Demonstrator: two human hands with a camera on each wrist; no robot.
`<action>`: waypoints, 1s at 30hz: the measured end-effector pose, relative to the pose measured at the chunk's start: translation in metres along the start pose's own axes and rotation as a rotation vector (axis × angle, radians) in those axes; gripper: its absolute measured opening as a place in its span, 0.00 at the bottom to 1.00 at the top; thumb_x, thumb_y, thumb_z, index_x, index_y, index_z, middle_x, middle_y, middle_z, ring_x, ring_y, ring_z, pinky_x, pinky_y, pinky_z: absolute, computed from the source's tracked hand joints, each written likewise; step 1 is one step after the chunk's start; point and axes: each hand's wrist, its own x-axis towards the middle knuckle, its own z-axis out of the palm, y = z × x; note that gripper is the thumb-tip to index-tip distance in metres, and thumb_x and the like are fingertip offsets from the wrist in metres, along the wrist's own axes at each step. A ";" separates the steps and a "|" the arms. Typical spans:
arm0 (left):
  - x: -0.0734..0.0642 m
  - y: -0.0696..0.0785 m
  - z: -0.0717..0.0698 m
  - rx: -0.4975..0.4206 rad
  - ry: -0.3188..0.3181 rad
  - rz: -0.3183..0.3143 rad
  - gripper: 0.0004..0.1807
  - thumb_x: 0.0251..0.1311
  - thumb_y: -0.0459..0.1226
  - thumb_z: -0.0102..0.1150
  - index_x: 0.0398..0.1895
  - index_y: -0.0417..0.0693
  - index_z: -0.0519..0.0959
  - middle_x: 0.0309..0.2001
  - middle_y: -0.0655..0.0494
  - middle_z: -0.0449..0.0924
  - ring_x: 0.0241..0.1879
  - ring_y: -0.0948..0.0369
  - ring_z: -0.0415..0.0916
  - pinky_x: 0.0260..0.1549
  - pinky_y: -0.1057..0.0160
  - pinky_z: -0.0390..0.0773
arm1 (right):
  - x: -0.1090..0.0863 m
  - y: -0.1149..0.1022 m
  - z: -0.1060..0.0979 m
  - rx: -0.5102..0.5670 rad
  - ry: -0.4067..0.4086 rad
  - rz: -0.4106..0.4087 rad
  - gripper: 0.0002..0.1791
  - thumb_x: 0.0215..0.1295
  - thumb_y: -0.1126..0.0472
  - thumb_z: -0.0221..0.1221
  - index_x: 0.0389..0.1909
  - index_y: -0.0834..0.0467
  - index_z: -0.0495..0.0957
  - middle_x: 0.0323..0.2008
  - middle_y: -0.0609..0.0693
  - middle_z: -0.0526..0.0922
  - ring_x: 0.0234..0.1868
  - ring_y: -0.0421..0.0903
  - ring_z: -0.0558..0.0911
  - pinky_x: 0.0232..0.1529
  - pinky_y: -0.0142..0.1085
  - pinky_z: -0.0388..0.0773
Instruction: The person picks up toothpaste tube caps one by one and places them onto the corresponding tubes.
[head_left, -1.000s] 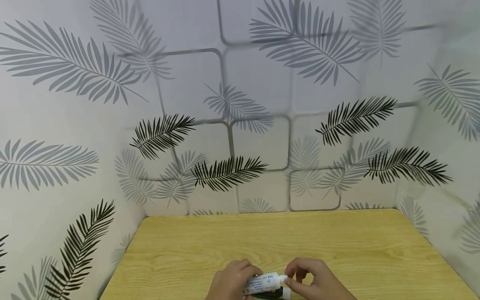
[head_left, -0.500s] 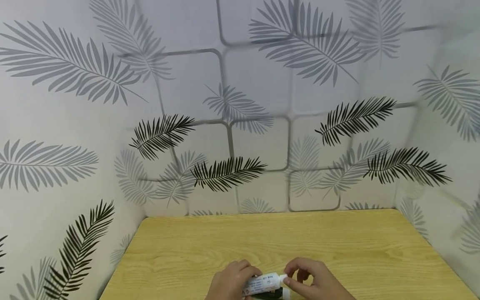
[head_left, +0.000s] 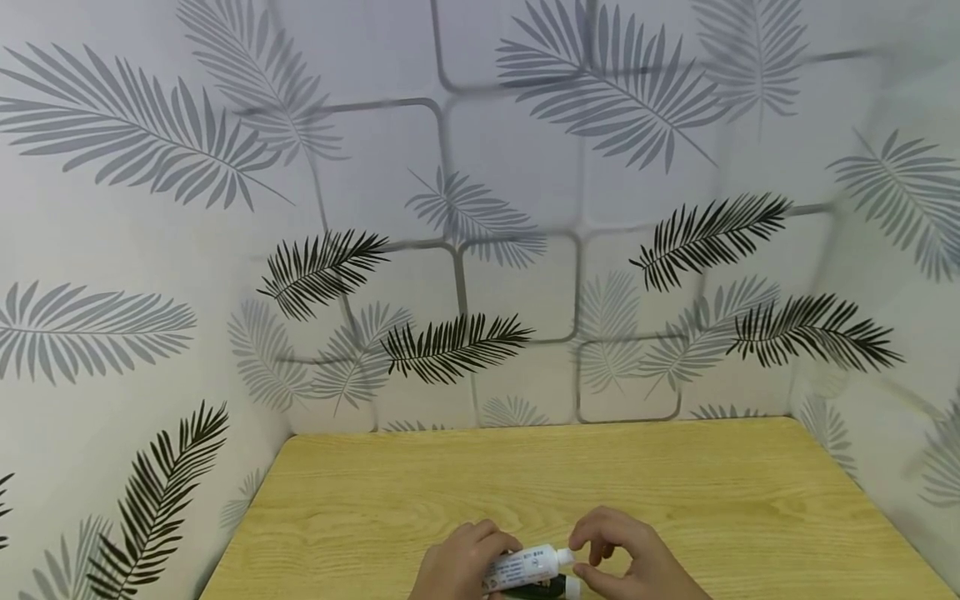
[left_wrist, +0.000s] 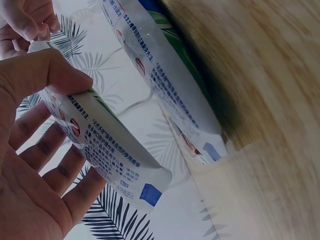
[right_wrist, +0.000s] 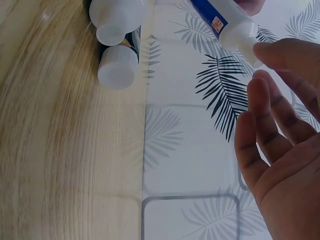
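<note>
My left hand grips a white toothpaste tube with printed text, its thumb across the tube in the left wrist view. The tube's white cap points right, toward my right hand. That hand's thumb and index finger lie spread around the cap; in the right wrist view the thumb tip overlaps the cap, while the other fingers are loosely bent. Below the held tube is a dark tube with a white cap. A second white tube lies at the table in the left wrist view.
The wood-grain table meets walls covered with leaf-patterned wallpaper at its back and sides. Two white caps of the lying tubes sit side by side in the right wrist view.
My right thumb and index finger have parted slightly from the cap they touched earlier. The left hand and its toothpaste tube have hardly moved.
</note>
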 end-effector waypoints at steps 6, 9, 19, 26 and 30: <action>0.001 0.001 -0.001 0.005 0.000 -0.001 0.29 0.42 0.40 0.88 0.51 0.63 0.86 0.44 0.68 0.84 0.36 0.71 0.75 0.27 0.72 0.75 | 0.000 0.000 0.000 0.017 -0.006 -0.029 0.17 0.66 0.76 0.68 0.50 0.54 0.83 0.44 0.53 0.85 0.30 0.39 0.80 0.31 0.35 0.83; 0.001 0.002 -0.001 0.007 0.001 0.006 0.28 0.43 0.42 0.88 0.50 0.63 0.86 0.44 0.68 0.84 0.36 0.72 0.75 0.27 0.72 0.75 | 0.001 0.000 0.000 0.023 -0.017 -0.030 0.17 0.66 0.76 0.67 0.50 0.55 0.82 0.44 0.54 0.85 0.30 0.39 0.80 0.30 0.35 0.83; 0.000 0.002 -0.001 0.013 0.002 0.019 0.27 0.44 0.45 0.88 0.50 0.62 0.86 0.44 0.68 0.84 0.37 0.72 0.75 0.27 0.72 0.75 | 0.002 -0.003 0.000 0.028 -0.031 -0.014 0.16 0.67 0.76 0.66 0.48 0.54 0.83 0.42 0.54 0.85 0.29 0.38 0.79 0.30 0.34 0.82; 0.000 0.001 -0.001 -0.002 -0.016 0.013 0.28 0.45 0.43 0.87 0.51 0.62 0.86 0.44 0.68 0.83 0.37 0.72 0.74 0.26 0.72 0.74 | 0.003 -0.006 0.000 0.011 -0.026 0.025 0.13 0.69 0.73 0.66 0.47 0.53 0.84 0.40 0.52 0.87 0.28 0.36 0.80 0.30 0.33 0.81; 0.000 0.001 -0.001 -0.002 -0.021 0.011 0.28 0.45 0.43 0.87 0.51 0.63 0.85 0.45 0.68 0.83 0.37 0.72 0.74 0.26 0.72 0.74 | 0.002 -0.006 0.001 0.012 -0.032 0.059 0.12 0.71 0.71 0.65 0.46 0.52 0.85 0.40 0.49 0.88 0.29 0.35 0.80 0.31 0.33 0.82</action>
